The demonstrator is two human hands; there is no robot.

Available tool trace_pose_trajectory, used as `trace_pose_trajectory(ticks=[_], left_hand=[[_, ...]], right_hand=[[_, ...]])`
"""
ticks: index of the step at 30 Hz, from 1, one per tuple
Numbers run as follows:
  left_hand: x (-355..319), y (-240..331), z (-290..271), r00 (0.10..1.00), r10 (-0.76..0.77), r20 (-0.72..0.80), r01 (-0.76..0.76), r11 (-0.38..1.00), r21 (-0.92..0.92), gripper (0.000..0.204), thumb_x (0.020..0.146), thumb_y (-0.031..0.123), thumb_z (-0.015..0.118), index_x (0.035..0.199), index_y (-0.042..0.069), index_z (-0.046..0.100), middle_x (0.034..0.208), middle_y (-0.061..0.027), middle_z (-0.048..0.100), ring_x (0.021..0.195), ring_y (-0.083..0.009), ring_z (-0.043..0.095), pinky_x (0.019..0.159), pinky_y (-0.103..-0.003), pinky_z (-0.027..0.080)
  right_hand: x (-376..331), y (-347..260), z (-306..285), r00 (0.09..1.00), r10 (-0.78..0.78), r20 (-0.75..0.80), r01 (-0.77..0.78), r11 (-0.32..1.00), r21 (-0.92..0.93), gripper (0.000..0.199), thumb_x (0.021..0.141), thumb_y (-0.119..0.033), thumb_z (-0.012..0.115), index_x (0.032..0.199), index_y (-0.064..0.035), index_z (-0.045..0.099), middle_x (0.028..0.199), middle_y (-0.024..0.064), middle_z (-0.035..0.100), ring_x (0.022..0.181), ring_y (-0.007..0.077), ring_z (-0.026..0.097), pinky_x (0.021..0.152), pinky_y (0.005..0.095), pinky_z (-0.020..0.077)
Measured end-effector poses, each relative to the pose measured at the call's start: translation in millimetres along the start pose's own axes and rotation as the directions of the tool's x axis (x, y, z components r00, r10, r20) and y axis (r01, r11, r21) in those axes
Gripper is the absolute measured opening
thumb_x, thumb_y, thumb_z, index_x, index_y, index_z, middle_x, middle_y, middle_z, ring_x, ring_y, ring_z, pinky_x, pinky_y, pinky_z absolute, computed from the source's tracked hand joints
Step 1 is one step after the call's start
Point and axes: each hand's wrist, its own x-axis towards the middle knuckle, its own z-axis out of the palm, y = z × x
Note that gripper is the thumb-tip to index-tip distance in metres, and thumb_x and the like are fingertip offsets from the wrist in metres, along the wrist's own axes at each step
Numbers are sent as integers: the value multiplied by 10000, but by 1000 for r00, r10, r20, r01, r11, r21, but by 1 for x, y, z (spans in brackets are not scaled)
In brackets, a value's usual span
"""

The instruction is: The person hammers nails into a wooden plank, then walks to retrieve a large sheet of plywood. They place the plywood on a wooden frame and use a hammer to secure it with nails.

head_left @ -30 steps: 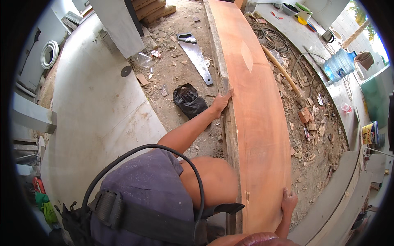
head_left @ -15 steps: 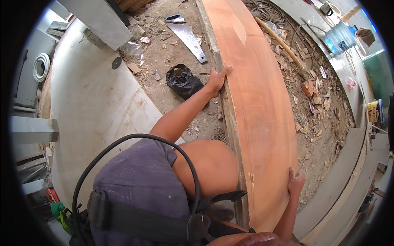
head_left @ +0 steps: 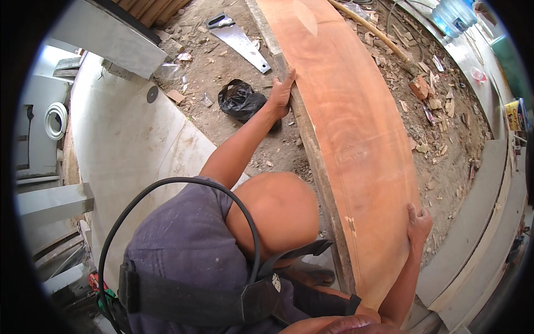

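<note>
Both hands, left hand and right hand, are gripping opposite edges of the long plank, seemingly stiff and heavy, with closed fingers.

Wooden plank: reddish-orange with darker grain streaks. Plastic bag: glossy black. Handsaw: grey blade, black handle. Shorts: faded purple-grey. Ground: dusty brown.

The left hand grips the left edge of the long wooden board, and a black plastic bag lies just beside it on the dirt floor. Farther off, a handsaw lies by that edge. Right of the board, near the right hand, wood scraps and rubble litter the ground. The board's broad top is open between the hands.
</note>
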Motion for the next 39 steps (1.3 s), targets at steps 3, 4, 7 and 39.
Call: trace_pose_trajectory(ticks=[3, 4, 7, 39], left_hand=[[-2, 1, -3, 999, -14, -39, 14, 1000, 2, 980, 817, 520, 740, 1401, 8, 144, 1300, -181, 460, 1166, -266, 536, 950, -421, 503], [-5, 4, 4, 998, -41, -51, 41, 999, 0, 877, 864, 482, 705, 1400, 9, 197, 1299, -153, 468, 1177, -241, 520, 976, -398, 475], [-14, 10, 13, 995, -53, -87, 56, 998, 29, 742, 912, 426, 669, 1390, 10, 283, 1297, -130, 488, 1185, -214, 510, 980, -360, 460], [7, -1, -12, 998, 45, 32, -48, 996, 72, 442, 948, 361, 604, 1226, 27, 521, 1079, -64, 617, 975, -183, 624, 859, -350, 521]], right_hand=[[-1, 1, 6, 999, -48, -16, 48, 997, 52, 607, 800, -412, 762, 627, 34, 388, 582, 113, 350, 580, 217, 309, 529, 425, 320], [-2, 2, 5, 998, -50, -28, 52, 997, 65, 604, 802, -407, 760, 627, 30, 382, 586, 108, 344, 583, 213, 307, 528, 423, 318], [-5, 6, 2, 998, -38, -43, 41, 997, 70, 598, 809, -397, 756, 630, 19, 365, 598, 93, 325, 593, 206, 302, 528, 419, 313], [-53, -170, 42, 522, -844, 127, 847, 530, 38, 562, 874, -357, 660, 1341, -89, 502, 1448, 169, 429, 1360, 384, 370, 1120, 510, 279]])
